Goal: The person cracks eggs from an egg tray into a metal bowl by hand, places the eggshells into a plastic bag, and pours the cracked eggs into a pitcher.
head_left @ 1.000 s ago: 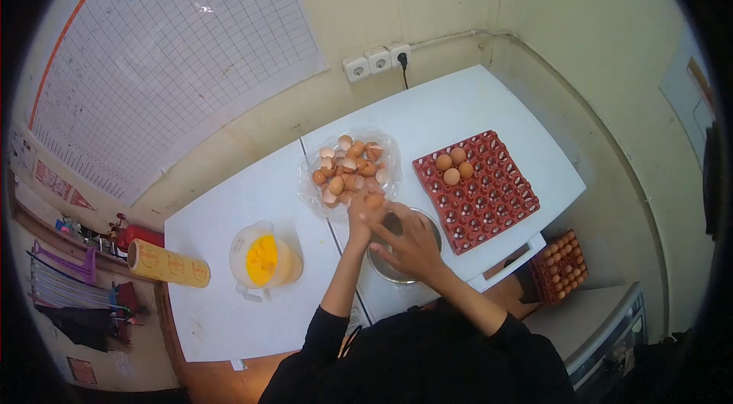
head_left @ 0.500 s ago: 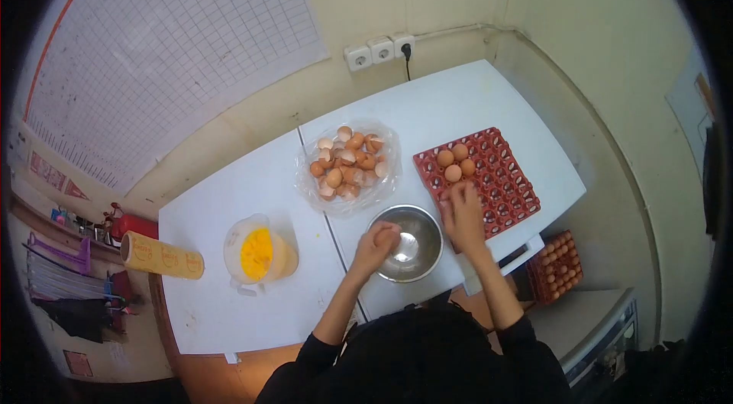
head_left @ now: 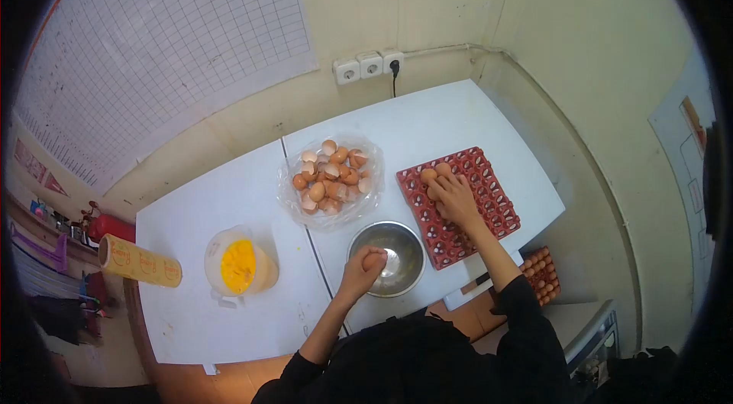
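Observation:
My left hand (head_left: pixel 362 273) is closed round a brown egg (head_left: pixel 372 260) at the left rim of the steel bowl (head_left: pixel 388 289). Over the red egg tray (head_left: pixel 489 209), my right hand (head_left: pixel 456 198) reaches onto the few eggs (head_left: pixel 429 175) at its back left, fingers bent over them; whether it grips one is hidden. Left of the tray lies a clear plastic bag (head_left: pixel 290 202) holding several cracked brown shells (head_left: pixel 334 169). A clear jug (head_left: pixel 266 270) with yellow egg liquid (head_left: pixel 238 266) stands on the left part of the table.
A yellow roll (head_left: pixel 141 260) stands at the table's left edge, near a red extinguisher (head_left: pixel 114 227). Wall sockets (head_left: pixel 370 65) with a black plug are behind the table. Below its right side is another tray of eggs (head_left: pixel 542 276). A seam crosses the white tabletop (head_left: pixel 172 221).
My right hand has moved from the tray's near left edge onto the eggs at its back left. My left hand still holds its egg by the bowl. The whole view has shifted slightly.

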Available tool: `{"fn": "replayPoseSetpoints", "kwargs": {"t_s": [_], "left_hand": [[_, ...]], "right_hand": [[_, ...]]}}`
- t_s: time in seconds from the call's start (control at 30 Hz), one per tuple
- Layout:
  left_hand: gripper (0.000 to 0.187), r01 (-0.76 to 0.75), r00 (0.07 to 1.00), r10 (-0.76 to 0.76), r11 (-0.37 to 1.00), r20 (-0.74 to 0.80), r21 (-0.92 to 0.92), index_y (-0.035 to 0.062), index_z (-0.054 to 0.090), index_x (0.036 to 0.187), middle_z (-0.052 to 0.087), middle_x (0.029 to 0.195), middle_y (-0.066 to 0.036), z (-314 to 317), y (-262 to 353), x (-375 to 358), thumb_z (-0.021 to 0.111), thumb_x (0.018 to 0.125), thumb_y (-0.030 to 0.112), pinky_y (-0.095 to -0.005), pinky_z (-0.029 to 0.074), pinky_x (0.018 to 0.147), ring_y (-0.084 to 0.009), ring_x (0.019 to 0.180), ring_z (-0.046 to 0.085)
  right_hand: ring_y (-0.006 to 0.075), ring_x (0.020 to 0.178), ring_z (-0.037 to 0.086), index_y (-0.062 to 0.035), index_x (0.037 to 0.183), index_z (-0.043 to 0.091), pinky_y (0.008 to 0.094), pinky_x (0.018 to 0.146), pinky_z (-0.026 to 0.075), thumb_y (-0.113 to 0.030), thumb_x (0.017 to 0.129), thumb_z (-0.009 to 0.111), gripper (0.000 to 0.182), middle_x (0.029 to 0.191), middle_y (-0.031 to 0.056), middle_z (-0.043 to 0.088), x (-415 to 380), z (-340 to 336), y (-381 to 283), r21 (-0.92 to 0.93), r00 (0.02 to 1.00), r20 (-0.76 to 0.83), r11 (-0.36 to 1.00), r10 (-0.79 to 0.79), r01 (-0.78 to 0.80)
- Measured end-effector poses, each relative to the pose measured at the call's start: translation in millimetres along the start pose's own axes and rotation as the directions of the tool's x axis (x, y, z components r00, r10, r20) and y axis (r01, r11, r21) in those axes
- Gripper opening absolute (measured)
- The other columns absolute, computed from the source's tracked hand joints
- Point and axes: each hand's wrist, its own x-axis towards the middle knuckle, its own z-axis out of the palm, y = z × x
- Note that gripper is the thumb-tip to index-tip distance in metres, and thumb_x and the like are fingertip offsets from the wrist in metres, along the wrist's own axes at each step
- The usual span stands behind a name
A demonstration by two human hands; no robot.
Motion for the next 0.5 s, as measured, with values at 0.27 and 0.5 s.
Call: {"fn": "replayPoseSetpoints", "kwargs": {"t_s": [0.27, 0.5], "left_hand": [[0.027, 0.221, 0.974, -0.197, 0.937, 0.11, -0.272, 0.0066, 0.058, 0.114, 0.061, 0.091, -0.006, -6, 13, 1, 0.053, 0.096, 0.026, -0.0227, 0.044, 0.061, -0.0109, 0.069, 0.054], [0.039, 0.398, 0.917, -0.296, 0.717, 0.267, -0.572, 0.0057, 0.053, 0.12, 0.063, 0.094, -0.013, 1, 16, 5, 0.039, 0.101, 0.036, -0.0232, 0.038, 0.051, -0.0116, 0.058, 0.049]], "right_hand": [[0.0229, 0.092, 0.058, -0.0093, 0.105, 0.056, 0.0388, 0.076, 0.044, -0.01, 0.068, 0.07, 0.04, 0.093, 0.0067, 0.061, -8, -39, -27, 0.083, 0.966, -0.191, 0.983, 0.174, -0.161], [0.0158, 0.07, 0.064, -0.001, 0.119, 0.053, 0.0228, 0.062, 0.052, -0.029, 0.1, 0.032, 0.04, 0.091, 0.0179, 0.066, -53, -50, -85, 0.679, 0.665, 0.694, -0.556, 0.275, -0.479]]}}
